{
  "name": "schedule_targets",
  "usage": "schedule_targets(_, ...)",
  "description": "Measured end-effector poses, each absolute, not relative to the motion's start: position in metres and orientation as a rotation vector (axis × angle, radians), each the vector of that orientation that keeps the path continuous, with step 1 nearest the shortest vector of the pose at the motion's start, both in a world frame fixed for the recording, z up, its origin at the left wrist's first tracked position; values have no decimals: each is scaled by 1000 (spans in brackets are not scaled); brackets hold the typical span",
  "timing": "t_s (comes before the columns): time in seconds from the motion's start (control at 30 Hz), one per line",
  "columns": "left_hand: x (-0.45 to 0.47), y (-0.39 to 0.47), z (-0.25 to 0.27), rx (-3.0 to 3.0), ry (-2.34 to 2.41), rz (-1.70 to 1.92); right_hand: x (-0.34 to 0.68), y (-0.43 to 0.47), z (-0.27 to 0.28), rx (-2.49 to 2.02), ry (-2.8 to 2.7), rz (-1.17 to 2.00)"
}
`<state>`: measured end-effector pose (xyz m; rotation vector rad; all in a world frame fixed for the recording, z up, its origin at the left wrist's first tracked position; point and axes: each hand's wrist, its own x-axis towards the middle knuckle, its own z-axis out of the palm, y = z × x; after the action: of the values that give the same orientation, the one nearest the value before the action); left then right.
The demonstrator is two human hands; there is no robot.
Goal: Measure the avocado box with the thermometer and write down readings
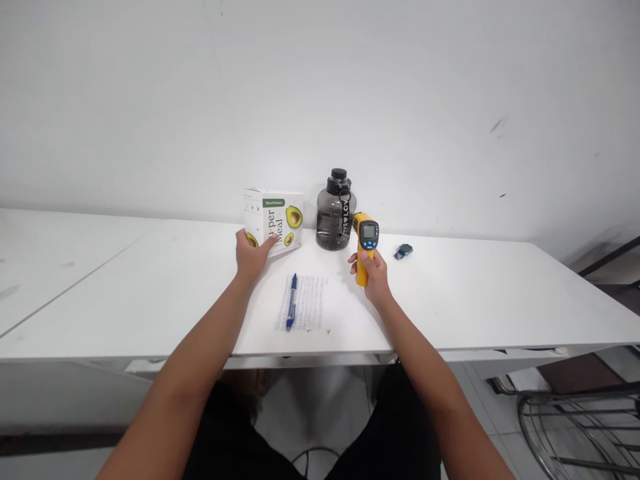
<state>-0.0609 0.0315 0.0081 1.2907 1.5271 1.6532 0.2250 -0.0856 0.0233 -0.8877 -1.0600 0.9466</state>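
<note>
My left hand [253, 255] grips the lower front of a white box [280, 205] printed with avocados and a green label; the box is slightly tilted. In my right hand [376, 272] is a yellow and black infrared thermometer [367, 235], its small grey screen turned toward me. My fingers wrap its handle. Between the two hands, farther back, a dark translucent water bottle [330, 212] with a black cap stands upright near the wall. A blue pen [291, 303] lies in front of the bottle, across a patch of handwriting [311, 303].
A small dark green-blue object [403, 251], too small to name, lies right of the thermometer. The white table [480, 293] meets a white wall [320, 87] at the back. Below right, a metal-framed chair or rack [575, 420] stands on the tiled floor.
</note>
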Motion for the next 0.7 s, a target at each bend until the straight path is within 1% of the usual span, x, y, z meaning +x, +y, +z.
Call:
schedule_targets(0.33,-60,29,8,1317,1528,1676,225,-85,21,-945,-1064,924)
schedule_targets(0.57,-59,29,5,1416,1559,1601,226,-74,14,-1128,-926,880)
schedule_targets(0.7,-57,26,6,1451,1557,1566,233,-68,4,-1411,-930,740)
